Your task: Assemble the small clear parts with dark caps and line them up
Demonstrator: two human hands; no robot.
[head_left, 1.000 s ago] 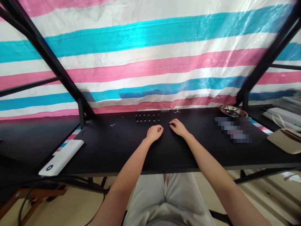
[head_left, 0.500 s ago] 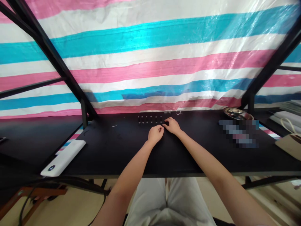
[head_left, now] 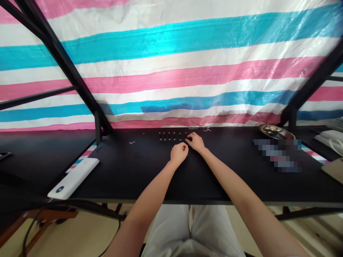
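Note:
On the black table stands a row of several small dark pieces with silvery ends [head_left: 169, 136], too small for me to name. My right hand [head_left: 196, 142] is at the row's right end, with thumb and forefinger curled against the last piece [head_left: 185, 134] and partly covering it. Just nearer to me, my left hand [head_left: 179, 153] rests with its fingers curled and pinched together. Whatever lies between those fingertips, if anything, is hidden. Behind my right hand, a group of small silvery pieces [head_left: 193, 128] lies by the table's back edge.
White string [head_left: 207, 129] lies at the back, with a white scrap [head_left: 132, 142] to the left. A white power bank [head_left: 75, 178] is at the left front. A shiny metal dish [head_left: 277, 132] and a blurred-out item [head_left: 277, 155] are at the right. Striped sheeting [head_left: 182, 82] hangs behind.
My right hand has shifted slightly away from me, onto the row's last piece. My left hand has barely moved. The whole view has swung a little.

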